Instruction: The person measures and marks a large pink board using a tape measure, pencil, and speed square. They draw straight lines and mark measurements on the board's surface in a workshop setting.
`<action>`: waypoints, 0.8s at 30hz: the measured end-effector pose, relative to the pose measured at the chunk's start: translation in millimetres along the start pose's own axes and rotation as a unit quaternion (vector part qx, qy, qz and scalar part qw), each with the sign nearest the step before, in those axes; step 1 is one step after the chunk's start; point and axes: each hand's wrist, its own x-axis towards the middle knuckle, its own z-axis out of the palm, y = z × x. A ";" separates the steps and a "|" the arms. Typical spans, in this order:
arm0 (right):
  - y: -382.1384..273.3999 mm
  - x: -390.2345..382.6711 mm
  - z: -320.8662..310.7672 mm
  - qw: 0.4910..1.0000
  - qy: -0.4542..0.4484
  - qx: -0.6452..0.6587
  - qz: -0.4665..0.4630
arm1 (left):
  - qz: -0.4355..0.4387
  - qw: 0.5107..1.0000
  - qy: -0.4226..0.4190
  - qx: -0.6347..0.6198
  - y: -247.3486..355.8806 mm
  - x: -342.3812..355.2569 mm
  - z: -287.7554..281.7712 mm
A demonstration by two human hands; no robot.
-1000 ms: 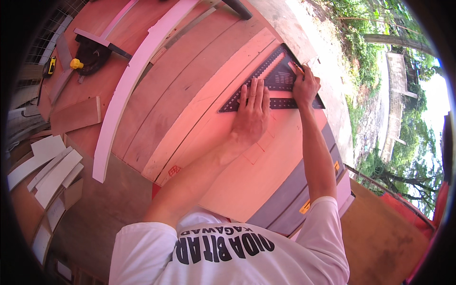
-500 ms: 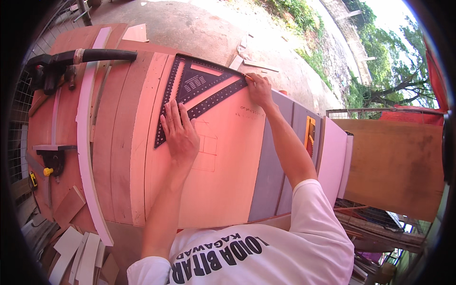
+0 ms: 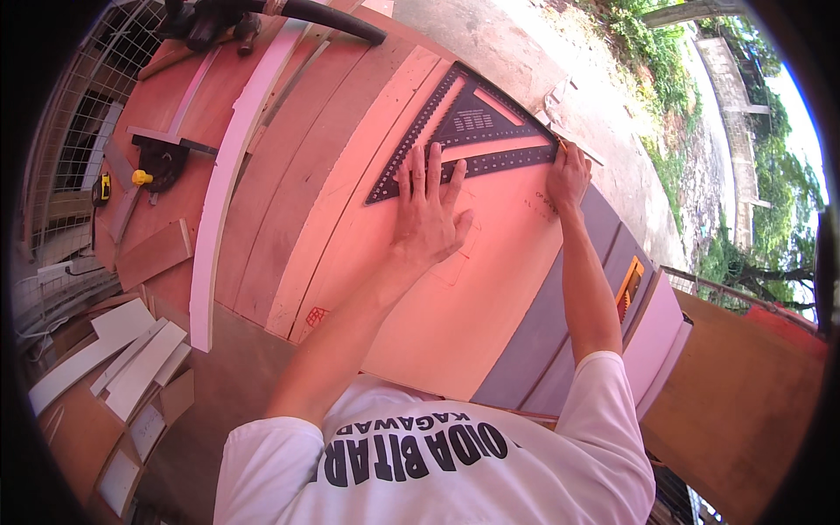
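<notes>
A black triangular speed square (image 3: 516,159) lies flat on a pale wooden board (image 3: 437,337). My left hand (image 3: 429,214) is spread over the lower edge of the square, its fingertips resting on it. At the square's far right corner, my right hand (image 3: 570,178) pinches a thin orange pencil (image 3: 562,144); its tip is too small to make out. Faint pencilled lines run across the board beside my left hand, partly covered by it. A small red mark (image 3: 317,316) is near my left forearm.
A yellow-handled saw (image 3: 630,284) lies on grey boards to the right. On the left are a long pale strip (image 3: 229,192), a black tool with a yellow knob (image 3: 157,166), and a yellow tape measure (image 3: 102,189). White offcuts (image 3: 144,367) are piled lower left. A black power tool (image 3: 206,22) sits far left.
The view has swung, so the bench appears turned and shifted up and to the right. My left hand's fingers are spread wider on the square; my right hand stays at its corner with the pencil.
</notes>
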 end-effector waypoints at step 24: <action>-265.7 3.3 12.8 0.925 -0.273 0.259 -0.055 | 0.002 0.996 -0.070 0.060 -9.1 0.1 -10.7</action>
